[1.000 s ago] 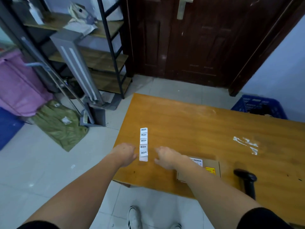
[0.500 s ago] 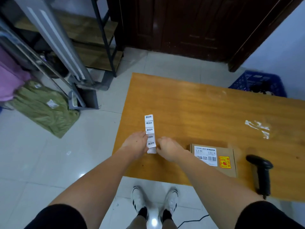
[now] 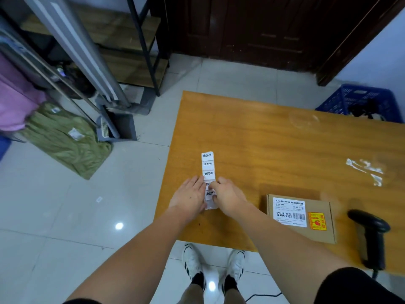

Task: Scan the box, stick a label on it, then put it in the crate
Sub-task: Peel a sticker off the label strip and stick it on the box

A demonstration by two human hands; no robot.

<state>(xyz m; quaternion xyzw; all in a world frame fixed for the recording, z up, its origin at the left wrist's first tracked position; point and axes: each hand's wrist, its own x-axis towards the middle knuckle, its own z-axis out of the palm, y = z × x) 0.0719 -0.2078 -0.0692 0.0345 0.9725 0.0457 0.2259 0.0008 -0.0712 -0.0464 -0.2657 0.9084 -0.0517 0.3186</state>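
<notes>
Labels printed in black on a white paper strip (image 3: 208,172) sit between your two hands near the tabletop's left front corner. Your right fingers (image 3: 215,185) pinch the strip's right edge at the fourth label from the far end, thumb and forefinger closed on the paper. Your left fingers (image 3: 198,183) lie nearly straight along the strip's left edge, touching it; you cannot tell from this angle whether they grip the paper or only press on it. The left hand (image 3: 189,197) and right hand (image 3: 229,197) sit close together, with the strip's near end showing between them and its far end lying flat on the wood, pointing away from you.

To the right of your right forearm, the flat brown cardboard box (image 3: 303,217) rests on the orange-brown wooden tabletop (image 3: 285,141), near its front edge and apart from both hands. A white barcode sticker and a small yellow-and-red sticker are on its top face. Just right of the box lies a black handheld barcode scanner (image 3: 372,235), its head toward the box and its handle toward you.

Beyond the tabletop's far right side, a blue plastic lattice crate (image 3: 348,99) stands on the pale tiled floor (image 3: 65,216), well apart from the box.
</notes>
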